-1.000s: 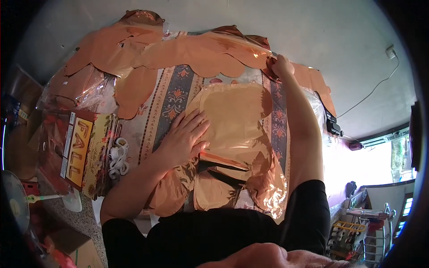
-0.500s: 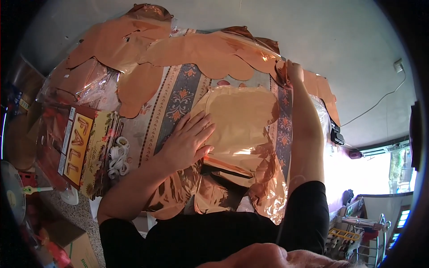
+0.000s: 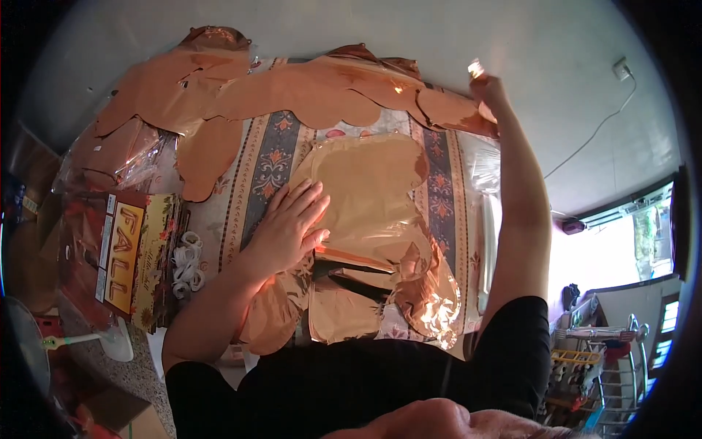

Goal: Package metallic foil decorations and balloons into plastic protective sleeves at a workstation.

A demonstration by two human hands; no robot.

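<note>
A flat copper foil balloon (image 3: 365, 183) with a scalloped edge lies on the patterned tablecloth in front of me. My left hand (image 3: 287, 228) rests flat on its left side, fingers stretched out and slightly apart. Its lower part is crumpled, shiny and folded near my body. Farther back, more copper foil balloons (image 3: 300, 91) spread across the table. At the far right my raised right hand (image 3: 490, 94) is closed on the edge of a copper foil balloon. A bright bit of foil shows above the fist, and the fingers themselves are partly hidden.
At left stand a package with balloon letters (image 3: 124, 252), leaf-printed cards (image 3: 153, 263) and a bundle of white string (image 3: 189, 265). Clear plastic wrapping (image 3: 157, 157) lies behind them. A wall (image 3: 380, 25) borders the far side, with a socket and cable (image 3: 621, 69).
My right hand has lifted and pulled the foil at the far right, and the black device there is no longer in sight. My left hand stays on the balloon. The view has shifted slightly.
</note>
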